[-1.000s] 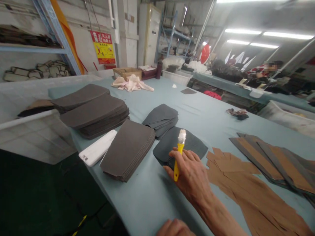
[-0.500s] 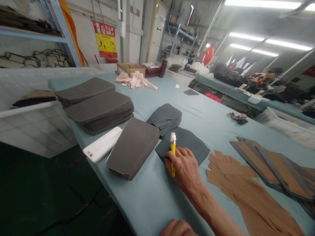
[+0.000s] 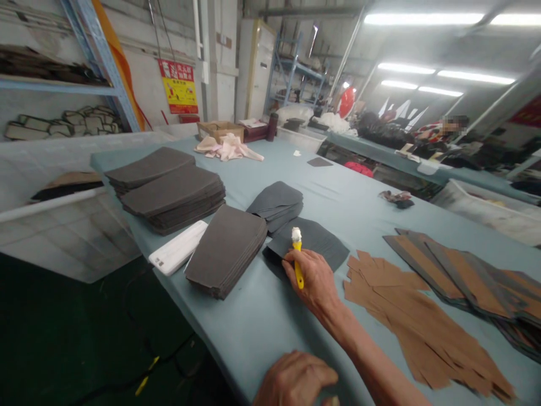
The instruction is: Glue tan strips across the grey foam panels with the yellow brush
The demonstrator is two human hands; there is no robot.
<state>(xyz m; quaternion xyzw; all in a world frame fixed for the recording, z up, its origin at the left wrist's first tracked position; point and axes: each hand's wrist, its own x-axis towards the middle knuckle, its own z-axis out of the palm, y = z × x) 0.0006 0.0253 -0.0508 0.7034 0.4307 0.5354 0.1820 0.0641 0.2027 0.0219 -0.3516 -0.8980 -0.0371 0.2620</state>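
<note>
My right hand (image 3: 315,277) is closed around a small brush (image 3: 298,265) with a yellow handle and white-coated bristles pointing up and away. Its thumb and fingertips are at the near edge of a fanned pile of dark grey sheets (image 3: 323,239), and that edge looks slightly raised. Whether the fingers also pinch a sheet is hidden. My left hand (image 3: 291,380) is low at the table's near edge, fingers bent and thumb apart, with nothing visible in it. Behind the pile lies a second grey stack (image 3: 276,203); to its left is a thick brown-grey stack (image 3: 228,245).
A white board (image 3: 177,248) lies beside the thick stack. More brown-grey stacks (image 3: 173,192) sit at the far left. On the right are brown strips (image 3: 406,316) and grey pieces with brown bands (image 3: 460,276). White bins (image 3: 71,225) flank the blue-green table (image 3: 249,338).
My left hand has come further into view at the bottom. The right hand still grips the brush, and the sheet edge by its fingers appears more lifted. The view has shifted slightly.
</note>
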